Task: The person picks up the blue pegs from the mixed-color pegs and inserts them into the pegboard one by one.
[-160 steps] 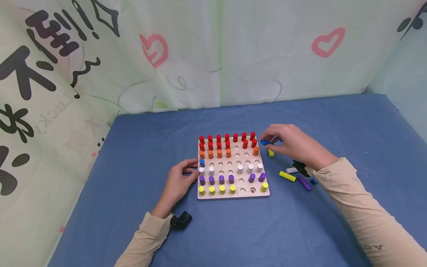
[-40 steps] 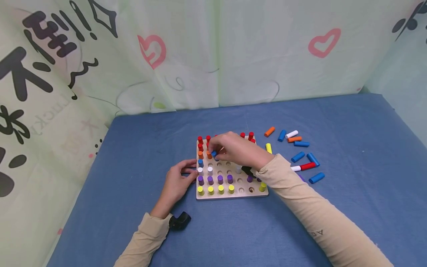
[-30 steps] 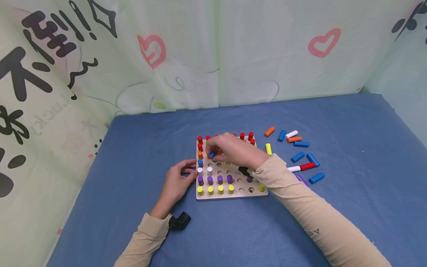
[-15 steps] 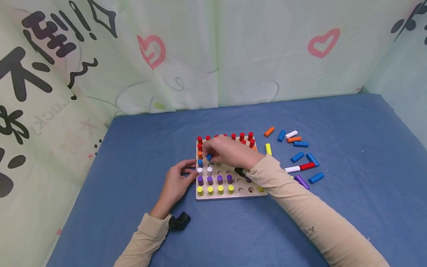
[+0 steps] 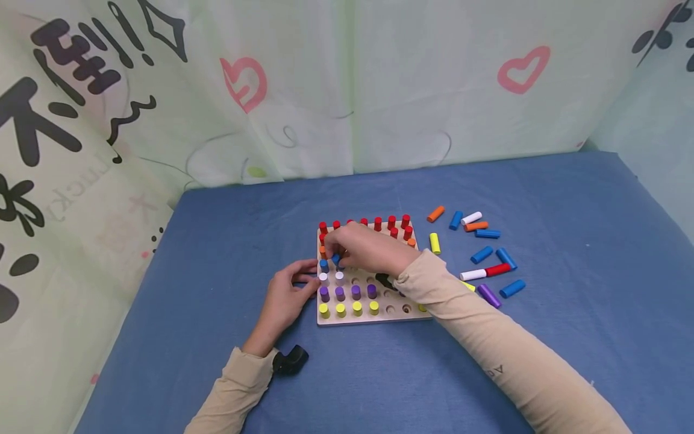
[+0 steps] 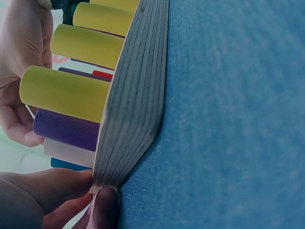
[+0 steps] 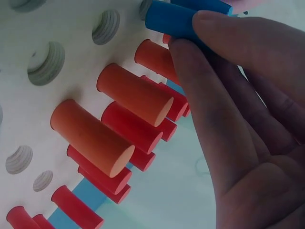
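The right hand [image 5: 368, 250] reached across the wooden peg board [image 5: 374, 318] from the right, its fingers [image 7: 224, 109] curled round a blue peg [image 7: 171, 20] that it pinched by the upper end. In the right wrist view the peg's lower end sat at the mouth of a hole, with the peg's long axis roughly square to the board face, so it stood about upright over the board. From the head view that hole lay in the board's left part, just right of the blue peg already standing at the left edge [image 5: 323, 264], with the orange pegs [image 7: 93, 138] on its far side and the white pegs [image 5: 338, 276] on its near side. How deep the peg had gone could not be told.

The left hand [image 5: 287, 295] rested at the board's left edge, fingertips [image 6: 107, 205] pressed on the edge beside the near-left corner, gripping nothing but the board's rim. It was the nearer hand to that hole, yet it held no peg. The loose pegs [image 5: 482, 256] lay flat on the blue cloth [image 5: 217, 241], well apart to the right of the board.
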`<state>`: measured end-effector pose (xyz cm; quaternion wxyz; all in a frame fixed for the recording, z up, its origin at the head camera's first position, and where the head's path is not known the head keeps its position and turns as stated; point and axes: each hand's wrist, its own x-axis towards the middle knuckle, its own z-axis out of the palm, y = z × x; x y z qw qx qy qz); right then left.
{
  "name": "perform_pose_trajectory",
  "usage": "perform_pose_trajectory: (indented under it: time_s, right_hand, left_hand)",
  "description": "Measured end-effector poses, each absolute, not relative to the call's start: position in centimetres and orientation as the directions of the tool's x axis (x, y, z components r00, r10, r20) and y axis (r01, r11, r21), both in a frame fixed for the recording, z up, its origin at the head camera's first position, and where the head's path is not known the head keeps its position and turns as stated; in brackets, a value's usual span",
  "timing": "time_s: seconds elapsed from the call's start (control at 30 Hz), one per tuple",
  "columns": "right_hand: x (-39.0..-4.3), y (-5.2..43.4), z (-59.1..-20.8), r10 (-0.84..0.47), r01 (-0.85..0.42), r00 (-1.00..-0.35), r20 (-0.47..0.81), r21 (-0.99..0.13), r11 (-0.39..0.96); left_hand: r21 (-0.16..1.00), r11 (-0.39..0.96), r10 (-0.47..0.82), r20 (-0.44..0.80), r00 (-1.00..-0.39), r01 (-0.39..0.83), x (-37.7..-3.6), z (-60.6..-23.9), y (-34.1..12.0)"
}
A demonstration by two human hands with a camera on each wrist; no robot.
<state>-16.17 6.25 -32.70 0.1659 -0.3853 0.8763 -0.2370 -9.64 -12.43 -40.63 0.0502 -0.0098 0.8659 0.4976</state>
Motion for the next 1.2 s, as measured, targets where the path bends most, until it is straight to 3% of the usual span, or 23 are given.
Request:
perform_pose_trajectory:
  time_s: [1.2]
  right_hand:
    - [-15.98,5.6,-33.43,-0.734,-0.602,-0.662,-0.149,-0.477,0.64]
  left_hand:
    - [0.873,0.483,0.032,-0.099,-0.995,-0.072,-9.67,-40.48,-12.51]
